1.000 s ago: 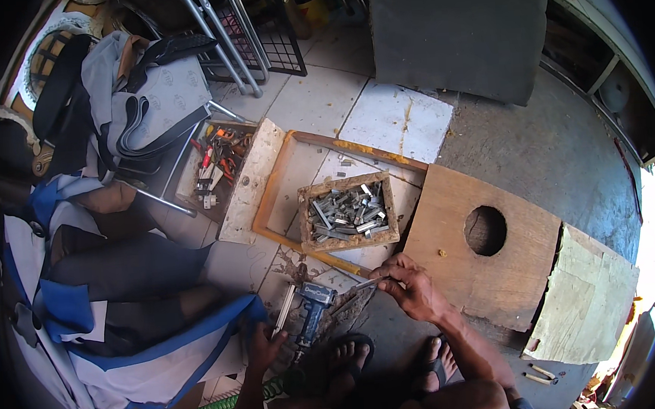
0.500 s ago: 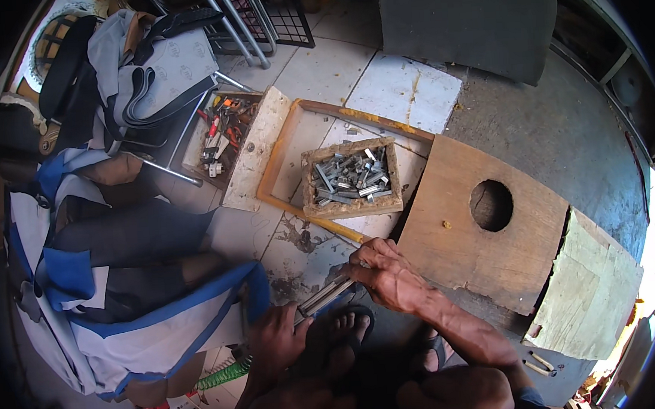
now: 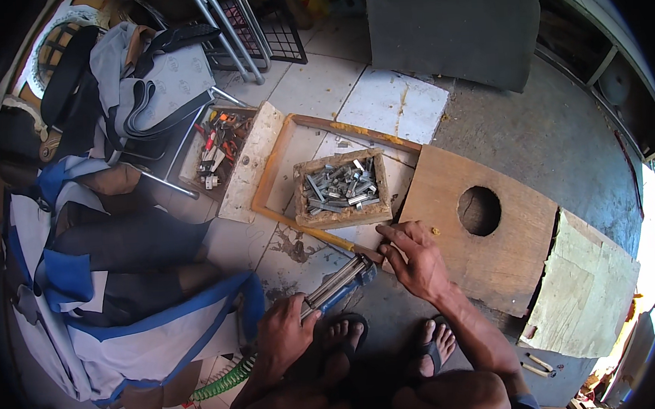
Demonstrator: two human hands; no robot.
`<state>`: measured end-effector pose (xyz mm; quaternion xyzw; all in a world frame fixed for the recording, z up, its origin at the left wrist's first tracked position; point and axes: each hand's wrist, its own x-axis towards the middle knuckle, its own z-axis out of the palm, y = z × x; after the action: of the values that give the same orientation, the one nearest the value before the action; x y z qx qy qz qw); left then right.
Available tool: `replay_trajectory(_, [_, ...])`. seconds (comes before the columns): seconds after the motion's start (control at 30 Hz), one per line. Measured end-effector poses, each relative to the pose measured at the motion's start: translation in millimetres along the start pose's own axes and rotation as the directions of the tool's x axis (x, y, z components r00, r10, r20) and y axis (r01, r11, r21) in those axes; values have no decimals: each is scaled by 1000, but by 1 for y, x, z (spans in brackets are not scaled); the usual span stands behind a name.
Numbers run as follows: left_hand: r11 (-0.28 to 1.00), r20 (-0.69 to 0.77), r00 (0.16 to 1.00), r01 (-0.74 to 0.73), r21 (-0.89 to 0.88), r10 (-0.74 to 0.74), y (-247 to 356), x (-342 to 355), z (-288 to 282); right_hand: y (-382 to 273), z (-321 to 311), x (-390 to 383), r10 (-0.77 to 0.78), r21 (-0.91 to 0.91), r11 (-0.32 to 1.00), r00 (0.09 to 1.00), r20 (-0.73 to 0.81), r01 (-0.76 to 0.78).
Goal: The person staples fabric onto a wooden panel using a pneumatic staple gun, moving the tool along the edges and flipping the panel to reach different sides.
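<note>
My left hand (image 3: pixel 284 331) is closed around one end of a blue and silver staple gun (image 3: pixel 341 284), whose long metal magazine points up and to the right. My right hand (image 3: pixel 418 257) hovers off the far end of the magazine, over the near left edge of the wooden board. Its thumb and index finger are apart, with nothing visible between them. Just beyond that hand stands a small wooden box (image 3: pixel 343 220) filled with loose strips of metal staples (image 3: pixel 345 185).
Around the box lies a wooden frame (image 3: pixel 263 187). The board (image 3: pixel 447 197) with a round hole is at right, beside a pale panel (image 3: pixel 580 286). A tool tray (image 3: pixel 223 147) sits beyond, grey-blue fabric (image 3: pixel 163 334) at left, and a green coiled hose (image 3: pixel 226 379) near my left forearm.
My right hand has come off the staple gun and moved right and up, with fingers opening. The tool's blue body now shows more. The whole view has shifted slightly.
</note>
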<state>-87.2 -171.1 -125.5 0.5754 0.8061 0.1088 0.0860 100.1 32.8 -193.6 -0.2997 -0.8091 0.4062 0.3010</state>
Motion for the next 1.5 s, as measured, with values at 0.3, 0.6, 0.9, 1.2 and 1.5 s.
replay_trajectory(0.3, [975,316,941,55,217,-123,10,18,-39,21,57,105,-241,-464,821,938,248,333])
replay_trajectory(0.6, [993,191,974,118,25,-121,5,6,-31,24,46,104,-187,-261,946,981,56,195])
replay_trajectory(0.9, [995,91,992,89,-45,-84,10,7,-35,10,7,33,224,144,970,953,-207,-196])
replay_trajectory(1.2, [916,244,970,114,-384,-19,85,57,-40,36,43,-90,96,921,-216,931,351,-325])
replay_trajectory(1.5, [482,172,937,4,-876,305,150,72,-21,61,-51,-76,410,755,-584,911,-41,298])
